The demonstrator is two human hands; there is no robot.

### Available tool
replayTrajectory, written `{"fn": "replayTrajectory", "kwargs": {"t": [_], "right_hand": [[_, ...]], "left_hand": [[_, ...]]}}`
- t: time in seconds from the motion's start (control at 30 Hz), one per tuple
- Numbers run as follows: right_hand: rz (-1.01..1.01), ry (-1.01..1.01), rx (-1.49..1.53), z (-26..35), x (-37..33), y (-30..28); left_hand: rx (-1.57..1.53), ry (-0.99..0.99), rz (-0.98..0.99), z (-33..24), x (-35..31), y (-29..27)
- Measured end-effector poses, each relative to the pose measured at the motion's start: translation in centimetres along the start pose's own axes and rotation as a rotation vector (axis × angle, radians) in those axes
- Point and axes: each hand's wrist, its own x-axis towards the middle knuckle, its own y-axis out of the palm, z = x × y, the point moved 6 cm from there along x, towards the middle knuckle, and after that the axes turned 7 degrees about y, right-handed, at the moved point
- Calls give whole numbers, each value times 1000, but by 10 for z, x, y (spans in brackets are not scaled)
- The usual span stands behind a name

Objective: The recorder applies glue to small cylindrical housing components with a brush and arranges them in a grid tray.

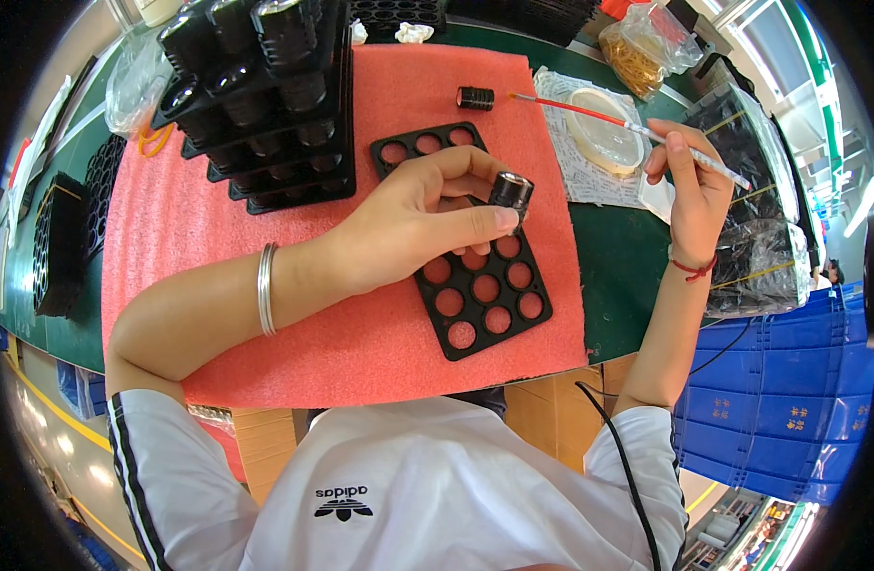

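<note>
My left hand [446, 209] pinches a small black cylinder [511, 193] with a shiny metal-rimmed top, held above a black tray [485, 285] with rows of round holes. Pink foam shows through the holes I can see. In my right hand [689, 181] is a thin paintbrush [589, 113] with a red and white handle; its bristle tip points left, toward another black cylinder [475, 98] lying on its side on the foam. Below the brush a round, shallow pale dish [605, 133] rests on printed paper [561, 90].
Stacked black trays [294, 181] loaded with black cylinders stand on the left of the pink foam sheet [266, 362]. Further left are more holed trays [61, 247]. A bag of yellow rubber bands [637, 52] sits at the back right, and blue crates [780, 400] stand beside the green table [608, 276].
</note>
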Motion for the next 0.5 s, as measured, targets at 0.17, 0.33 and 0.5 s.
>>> {"fn": "replayTrajectory", "kwargs": {"t": [0.17, 0.33, 0.5], "right_hand": [[10, 1, 2, 3, -1, 3], [42, -7, 4, 5, -3, 5], [51, 10, -57, 5, -2, 7]], "left_hand": [[-9, -3, 11, 2, 0, 0], [-21, -10, 38, 5, 0, 3], [62, 65, 113, 7, -2, 9]]}}
